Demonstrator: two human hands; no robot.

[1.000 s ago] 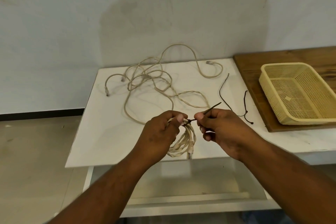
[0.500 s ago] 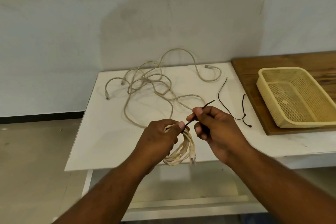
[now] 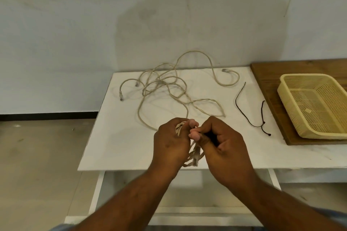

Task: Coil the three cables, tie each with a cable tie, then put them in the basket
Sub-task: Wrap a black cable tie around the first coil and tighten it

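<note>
Beige coiled cable (image 3: 194,153) is sitting gripped in my left hand (image 3: 171,144); my right hand (image 3: 222,145) is fisting narrow against it, contents hidden; basket (image 3: 317,107) lying at 2 o'clock.

A white table (image 3: 116,146) stands against a pale wall. On its far half lies a loose tangle of beige cables (image 3: 165,90), with plugs showing at the left and upper right. To the right lie 2 black ties (image 3: 242,103), touching at their near ends. A brown wooden board (image 3: 270,88) covers the table's right end and carries a yellow mesh basket (image 3: 287,103).
</note>
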